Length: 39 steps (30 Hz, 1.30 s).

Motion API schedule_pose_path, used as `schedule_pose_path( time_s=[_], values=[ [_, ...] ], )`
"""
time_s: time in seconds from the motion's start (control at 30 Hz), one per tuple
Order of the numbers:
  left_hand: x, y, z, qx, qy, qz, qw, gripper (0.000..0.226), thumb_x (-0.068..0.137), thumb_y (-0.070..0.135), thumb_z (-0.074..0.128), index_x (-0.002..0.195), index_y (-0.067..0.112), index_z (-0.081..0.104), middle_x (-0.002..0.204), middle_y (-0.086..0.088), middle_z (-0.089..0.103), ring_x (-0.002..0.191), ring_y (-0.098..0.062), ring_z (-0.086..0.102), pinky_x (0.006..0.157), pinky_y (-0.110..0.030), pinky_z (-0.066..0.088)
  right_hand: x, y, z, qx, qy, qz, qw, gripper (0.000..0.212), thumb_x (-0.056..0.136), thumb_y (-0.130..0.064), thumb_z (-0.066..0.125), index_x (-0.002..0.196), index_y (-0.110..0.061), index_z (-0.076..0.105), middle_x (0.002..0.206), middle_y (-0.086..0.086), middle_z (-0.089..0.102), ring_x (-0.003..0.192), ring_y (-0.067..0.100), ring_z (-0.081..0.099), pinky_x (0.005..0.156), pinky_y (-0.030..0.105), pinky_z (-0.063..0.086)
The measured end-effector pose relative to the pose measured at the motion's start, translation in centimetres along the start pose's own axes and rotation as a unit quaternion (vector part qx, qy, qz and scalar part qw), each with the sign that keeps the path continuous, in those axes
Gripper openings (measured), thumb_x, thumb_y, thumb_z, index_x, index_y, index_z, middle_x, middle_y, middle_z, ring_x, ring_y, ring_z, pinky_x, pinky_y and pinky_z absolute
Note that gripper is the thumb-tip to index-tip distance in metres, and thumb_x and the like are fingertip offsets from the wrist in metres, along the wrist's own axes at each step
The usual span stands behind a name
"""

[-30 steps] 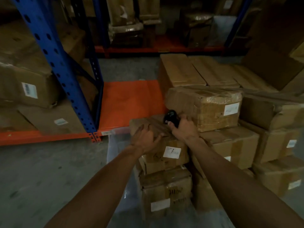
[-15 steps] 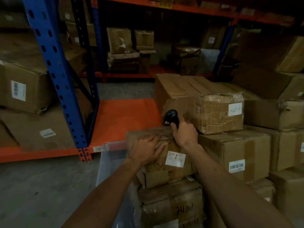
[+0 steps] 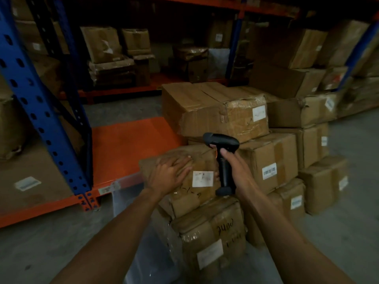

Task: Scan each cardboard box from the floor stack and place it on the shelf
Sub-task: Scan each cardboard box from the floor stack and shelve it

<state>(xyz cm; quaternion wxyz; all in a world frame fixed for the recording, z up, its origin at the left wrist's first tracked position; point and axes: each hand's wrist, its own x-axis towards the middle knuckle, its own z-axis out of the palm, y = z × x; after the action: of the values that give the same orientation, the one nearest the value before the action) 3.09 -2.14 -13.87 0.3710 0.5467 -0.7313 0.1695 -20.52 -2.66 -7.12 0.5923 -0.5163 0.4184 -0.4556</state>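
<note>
We see the top cardboard box (image 3: 184, 173) on the floor stack (image 3: 211, 238), just in front of the orange shelf (image 3: 131, 144). Our left hand (image 3: 168, 173) presses flat on its top; our right hand (image 3: 235, 167) grips a black scanner (image 3: 222, 158) beside its label (image 3: 202, 178).

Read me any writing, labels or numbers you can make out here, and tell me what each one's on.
Nothing reads with certainty.
Black marker scrawl on the lower taped box: digit-like, illegible.
White label on the top box under the left hand: blurred.
Barcode label on the neighbouring box: too small.
Other white labels: blurred.
</note>
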Motion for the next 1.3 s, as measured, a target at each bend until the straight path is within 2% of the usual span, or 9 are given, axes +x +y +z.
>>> schedule_pose_path(
  time_s=[0.13,0.3,0.4,0.6,0.73,0.87,1.0,1.1,1.3],
  values=[
    [-1.5,0.7,-1.1,0.074,-0.053,-0.064,0.994,0.048,0.096,0.054,0.037,0.132,0.033,0.061,0.121,-0.007,0.068,0.113,-0.03,0.06,0.105,-0.069,0.029,-3.4,1.6,0.0,-0.058,0.022,-0.011,0.998,0.042,0.089,-0.079,0.051,0.115,-0.049,0.067,0.094,0.003,0.079,0.079,0.022,0.076,0.065,0.031,0.059],
    [-1.6,1.0,-2.7,0.065,-0.148,-0.117,0.98,0.052,0.099,0.06,0.029,0.145,0.04,0.043,0.135,-0.006,0.058,0.121,-0.03,0.052,0.095,-0.054,0.046,-6.0,2.5,1.1,0.008,0.038,0.042,0.998,0.043,0.099,-0.049,0.061,0.134,-0.027,0.046,0.091,0.003,0.079,0.074,0.023,0.076,0.056,0.033,0.059],
    [-1.7,0.4,-3.0,0.073,-0.183,-0.117,0.973,0.05,0.1,0.057,0.029,0.148,0.044,0.034,0.141,-0.004,0.053,0.127,-0.027,0.048,0.101,-0.052,0.042,-7.4,2.5,1.7,-0.085,0.031,0.031,0.995,0.052,0.086,-0.076,0.056,0.128,-0.047,0.045,0.097,0.004,0.075,0.064,0.018,0.072,0.054,0.029,0.056],
    [-2.0,0.2,-3.0,0.077,-0.189,-0.122,0.971,0.049,0.101,0.056,0.029,0.149,0.045,0.033,0.142,-0.003,0.052,0.127,-0.027,0.046,0.102,-0.05,0.04,-7.8,3.6,2.8,-0.192,0.062,0.012,0.979,0.048,0.08,-0.091,0.04,0.12,-0.064,0.045,0.12,-0.004,0.068,0.106,0.024,0.067,0.096,0.058,0.053],
    [-2.0,0.3,-3.0,0.068,-0.18,-0.122,0.974,0.049,0.1,0.055,0.029,0.148,0.043,0.035,0.14,-0.003,0.054,0.125,-0.028,0.047,0.103,-0.049,0.038,-8.0,3.5,2.8,-0.191,0.073,0.014,0.979,0.042,0.083,-0.085,0.037,0.117,-0.062,0.045,0.106,0.001,0.072,0.086,0.023,0.073,0.085,0.059,0.058],
    [-2.2,0.2,-2.8,0.064,-0.173,-0.122,0.975,0.058,0.097,0.062,0.015,0.148,0.043,0.037,0.14,-0.004,0.055,0.123,-0.029,0.048,0.102,-0.049,0.039,-7.9,3.0,2.9,-0.194,0.082,0.001,0.978,0.048,0.082,-0.083,0.036,0.121,-0.057,0.045,0.111,-0.006,0.066,0.094,0.018,0.067,0.089,0.052,0.056],
    [-2.4,0.1,-2.5,0.053,-0.145,-0.126,0.98,0.054,0.097,0.061,0.021,0.143,0.044,0.044,0.135,0.0,0.06,0.117,-0.03,0.052,0.097,-0.047,0.043,-8.0,3.3,3.0,-0.17,0.08,-0.008,0.982,0.041,0.09,-0.074,0.041,0.122,-0.05,0.046,0.103,0.007,0.07,0.075,0.021,0.068,0.072,0.053,0.058],
    [-2.4,-0.1,-2.1,0.05,-0.143,-0.125,0.98,0.05,0.099,0.06,0.024,0.143,0.045,0.043,0.134,0.002,0.06,0.117,-0.028,0.053,0.096,-0.048,0.044,-8.0,3.7,2.6,-0.182,0.076,-0.02,0.98,0.037,0.096,-0.069,0.041,0.126,-0.047,0.045,0.108,0.004,0.069,0.082,0.021,0.07,0.074,0.054,0.058],
    [-2.5,-0.1,-2.0,0.056,-0.145,-0.124,0.98,0.056,0.098,0.063,0.018,0.147,0.043,0.036,0.135,-0.002,0.058,0.118,-0.027,0.05,0.097,-0.05,0.044,-8.0,3.6,2.7,-0.198,0.084,-0.008,0.977,0.055,0.082,-0.084,0.037,0.125,-0.051,0.046,0.097,-0.002,0.071,0.07,0.01,0.071,0.063,0.037,0.059]
  ],
)
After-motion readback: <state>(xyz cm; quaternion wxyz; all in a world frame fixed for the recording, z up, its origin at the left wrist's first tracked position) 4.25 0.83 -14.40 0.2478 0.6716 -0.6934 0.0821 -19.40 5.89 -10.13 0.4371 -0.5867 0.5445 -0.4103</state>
